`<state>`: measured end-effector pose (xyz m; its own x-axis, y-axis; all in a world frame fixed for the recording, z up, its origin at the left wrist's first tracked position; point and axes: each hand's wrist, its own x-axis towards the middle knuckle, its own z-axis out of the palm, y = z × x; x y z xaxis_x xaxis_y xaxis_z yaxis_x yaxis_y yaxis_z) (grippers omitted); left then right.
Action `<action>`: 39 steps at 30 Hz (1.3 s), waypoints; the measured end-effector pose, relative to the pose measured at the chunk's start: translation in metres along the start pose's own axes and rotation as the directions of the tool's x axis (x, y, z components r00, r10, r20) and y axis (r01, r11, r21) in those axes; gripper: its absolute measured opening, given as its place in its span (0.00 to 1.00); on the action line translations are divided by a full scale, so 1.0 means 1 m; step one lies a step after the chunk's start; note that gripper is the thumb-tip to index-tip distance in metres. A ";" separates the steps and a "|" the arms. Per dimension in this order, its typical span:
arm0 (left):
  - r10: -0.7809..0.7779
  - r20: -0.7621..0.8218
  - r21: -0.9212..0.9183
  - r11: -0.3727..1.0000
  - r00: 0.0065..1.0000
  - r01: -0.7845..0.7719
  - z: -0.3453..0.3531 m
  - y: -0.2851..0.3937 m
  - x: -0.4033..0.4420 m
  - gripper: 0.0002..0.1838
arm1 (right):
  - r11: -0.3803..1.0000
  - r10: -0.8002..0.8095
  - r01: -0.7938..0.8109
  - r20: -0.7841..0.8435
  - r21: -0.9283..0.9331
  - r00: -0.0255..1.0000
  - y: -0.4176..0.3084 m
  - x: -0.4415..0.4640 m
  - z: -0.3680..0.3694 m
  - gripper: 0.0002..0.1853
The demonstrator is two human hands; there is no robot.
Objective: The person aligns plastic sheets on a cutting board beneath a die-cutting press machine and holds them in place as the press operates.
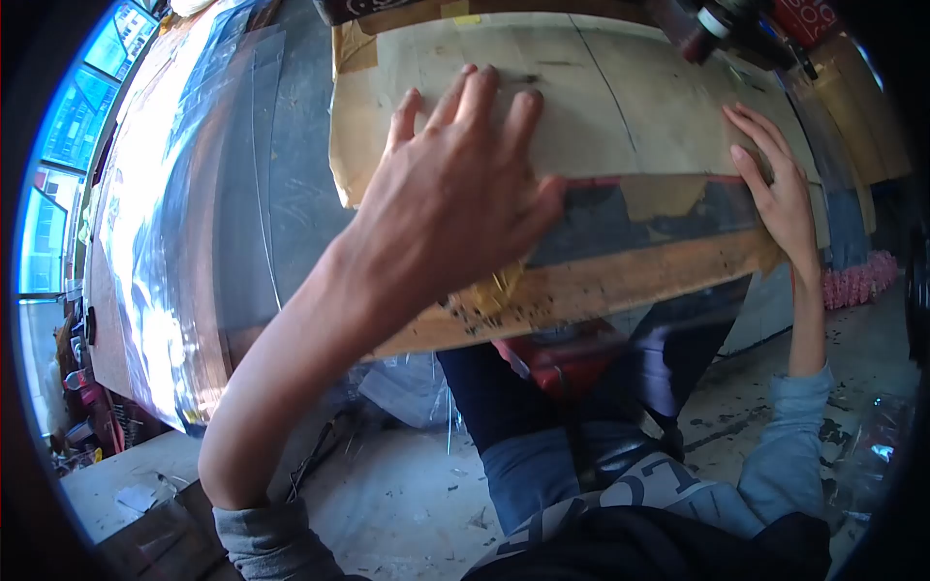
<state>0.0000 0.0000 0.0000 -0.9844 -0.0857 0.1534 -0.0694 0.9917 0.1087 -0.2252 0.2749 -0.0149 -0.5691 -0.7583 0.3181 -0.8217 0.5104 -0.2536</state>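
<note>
My left hand (450,194) is spread above the worn tan board (581,116) on the worktable, palm down and fingers apart, with nothing held. Whether its fingertips touch the board cannot be made out. At the board's right side, my right hand (780,194) is open, its fingers reaching onto or just over the surface near the edge. Dark pencil-like lines and small marks cross the board. Brown tape covers part of its near edge, beside the table's wooden front edge (620,281).
A dark machine part (717,24) stands at the back right. Clear plastic sheeting (160,242) covers the table's left side. Below the table are a red object (572,363) and a plastic bag (412,387). A pink ruffled bundle (860,281) lies at the right.
</note>
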 end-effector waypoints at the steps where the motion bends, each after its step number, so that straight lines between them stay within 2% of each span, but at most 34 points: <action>1: 0.003 -0.063 0.024 1.000 0.998 -0.002 0.006 -0.005 0.002 0.33 | 1.000 -0.004 0.004 -0.009 -0.006 1.000 -0.004 0.005 0.003 0.23; 2: 0.008 -0.126 0.049 0.999 0.992 -0.002 0.012 -0.010 0.004 0.32 | 1.000 -0.008 0.008 -0.020 -0.013 1.000 -0.006 0.011 0.006 0.22; 5: 0.013 -0.183 0.020 1.000 0.983 -0.009 0.021 0.007 -0.002 0.31 | 0.998 0.006 -0.004 -0.036 0.062 0.999 -0.001 0.002 0.007 0.21; 9: -0.047 -0.216 0.036 0.998 0.975 0.056 0.029 -0.001 0.006 0.30 | 1.000 -0.022 0.021 -0.101 -0.014 0.995 0.014 0.014 0.017 0.22; 12: -0.040 -0.174 0.110 0.992 0.984 0.060 0.033 -0.009 0.010 0.29 | 1.000 -0.004 0.003 -0.126 -0.013 0.992 0.018 0.019 0.024 0.23; 15: -0.105 -0.181 -0.040 0.994 0.978 0.100 0.027 -0.004 0.011 0.29 | 1.000 0.007 -0.009 -0.135 -0.015 0.991 0.019 0.021 0.023 0.24; 21: -0.120 -0.210 -0.128 0.987 0.970 0.095 0.025 -0.002 0.015 0.31 | 0.999 0.017 -0.021 -0.132 -0.027 0.991 0.016 0.022 0.023 0.24; 24: -0.120 -0.243 -0.132 0.987 0.962 0.090 0.027 -0.002 0.015 0.29 | 0.998 0.035 -0.042 -0.117 -0.054 0.992 0.014 0.021 0.023 0.26; 28: -0.132 -0.237 -0.177 0.980 0.963 0.090 0.022 0.001 0.016 0.29 | 0.997 0.050 -0.056 -0.118 -0.053 0.992 0.013 0.020 0.024 0.26; 39: -0.160 -0.204 -0.163 0.978 0.966 0.128 0.021 0.001 0.016 0.30 | 0.996 0.078 -0.080 -0.079 -0.032 0.994 0.005 0.019 0.012 0.25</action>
<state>-0.0192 0.0020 -0.0184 -0.9067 -0.2614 0.3310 -0.1677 0.9435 0.2859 -0.2395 0.2581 -0.0213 -0.6319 -0.6820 0.3682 -0.7738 0.5825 -0.2488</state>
